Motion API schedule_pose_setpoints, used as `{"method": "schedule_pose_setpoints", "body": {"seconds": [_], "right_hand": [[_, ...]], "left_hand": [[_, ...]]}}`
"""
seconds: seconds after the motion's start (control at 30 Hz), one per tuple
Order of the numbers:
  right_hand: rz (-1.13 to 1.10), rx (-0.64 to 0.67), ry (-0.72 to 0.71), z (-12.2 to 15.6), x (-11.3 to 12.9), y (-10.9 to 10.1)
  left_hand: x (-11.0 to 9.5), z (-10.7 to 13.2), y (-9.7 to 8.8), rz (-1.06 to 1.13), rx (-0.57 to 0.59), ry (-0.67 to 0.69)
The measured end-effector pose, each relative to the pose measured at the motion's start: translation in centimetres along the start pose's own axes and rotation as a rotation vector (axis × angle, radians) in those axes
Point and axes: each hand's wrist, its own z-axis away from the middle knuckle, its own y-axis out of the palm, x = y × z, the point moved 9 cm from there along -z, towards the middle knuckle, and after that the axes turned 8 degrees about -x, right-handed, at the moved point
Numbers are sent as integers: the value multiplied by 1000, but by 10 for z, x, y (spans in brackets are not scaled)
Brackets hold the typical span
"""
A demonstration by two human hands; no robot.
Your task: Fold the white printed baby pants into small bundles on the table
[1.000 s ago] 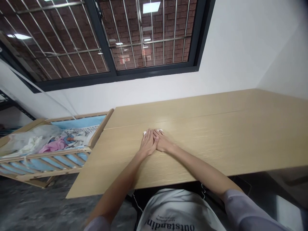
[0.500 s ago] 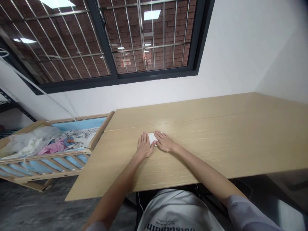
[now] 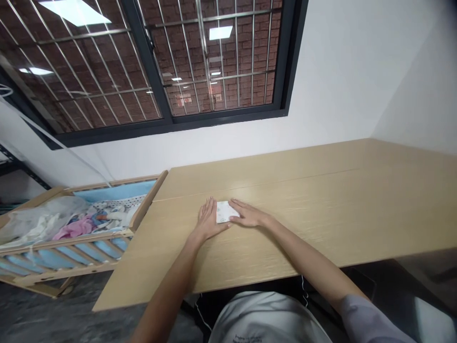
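The open left hand [image 3: 209,220] and open right hand [image 3: 248,214] flank a small white printed packet [image 3: 226,212], seemingly paper. It lies on a pale wooden table [image 3: 321,228].

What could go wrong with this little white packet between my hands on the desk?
The white printed packet lies flat on the smooth wooden desk, so it may skid or resist lifting. With the left hand and right hand pressed against both sides, it could crumple. The desk's seam just beyond it might catch an edge if pushed.
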Motion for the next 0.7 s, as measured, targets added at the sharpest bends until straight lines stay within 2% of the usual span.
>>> {"method": "schedule_pose_setpoints", "body": {"seconds": [0.13, 0.27, 0.53, 0.7], "right_hand": [[-9, -39, -47, 1, 2, -4], [49, -87, -70, -2, 5, -4], [78, -233, -81, -4, 16, -13], [-106, -356, -14, -8, 11, -22]], "left_hand": [[-7, -3, -19, 82, -47, 180], [-1, -3, -18, 98, -43, 202], [-1, -11, -21, 150, -156, 176], [3, -12, -36, 218, -288, 52]]}}
